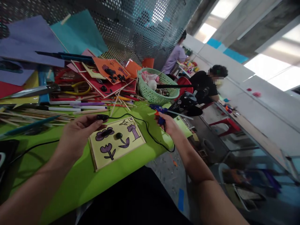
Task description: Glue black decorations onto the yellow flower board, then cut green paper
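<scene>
Gripping a blue plastic glue gun (161,109) just right of centre, the right hand (171,124) wraps its fingers round the handle; the left hand (77,134) pinches a glossy black oval piece (102,117) near a pale-yellow card (120,149). Sound handling keeps nozzle clear of skin. The gun's long axis runs crosswise, nozzle leftward.

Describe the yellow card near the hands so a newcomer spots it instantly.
Start at the green table. Between the left hand and the right hand lies a pale yellow card with purple flowers. Unlike the orange card heaped farther back, it's yellow and lies directly on the table.
</scene>
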{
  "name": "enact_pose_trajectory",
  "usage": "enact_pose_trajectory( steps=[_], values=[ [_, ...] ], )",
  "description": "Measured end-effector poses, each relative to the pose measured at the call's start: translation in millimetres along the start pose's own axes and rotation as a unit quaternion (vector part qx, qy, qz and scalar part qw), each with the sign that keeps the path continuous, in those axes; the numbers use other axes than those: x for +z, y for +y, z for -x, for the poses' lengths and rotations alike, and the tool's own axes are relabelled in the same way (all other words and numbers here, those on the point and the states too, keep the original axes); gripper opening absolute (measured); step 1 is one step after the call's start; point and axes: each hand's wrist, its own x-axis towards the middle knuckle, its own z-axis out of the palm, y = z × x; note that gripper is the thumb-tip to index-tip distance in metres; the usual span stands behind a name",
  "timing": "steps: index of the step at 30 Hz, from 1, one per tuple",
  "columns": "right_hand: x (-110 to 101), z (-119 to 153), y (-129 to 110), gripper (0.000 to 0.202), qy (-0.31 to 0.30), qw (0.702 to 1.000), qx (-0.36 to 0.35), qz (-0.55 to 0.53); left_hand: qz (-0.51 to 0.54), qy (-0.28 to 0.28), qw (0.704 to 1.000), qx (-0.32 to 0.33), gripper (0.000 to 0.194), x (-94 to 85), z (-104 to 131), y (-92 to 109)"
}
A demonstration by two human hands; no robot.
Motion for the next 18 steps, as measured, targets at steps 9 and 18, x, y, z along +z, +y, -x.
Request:
enact_pose_trajectory(
  steps=[9, 18],
  values=[
    [-32, 12, -16, 0.031, -0.028, 0.98, 0.012, 0.194, 0.001, -0.036, 0.999, 0.01, 0.033, 2.0, 5, 0],
    [36, 56, -46, 0.032, -0.227, 0.928, -0.162, 0.249, -0.045, -0.12, 0.992, 0.015, 0.037, 4.2, 12, -1]
  ],
)
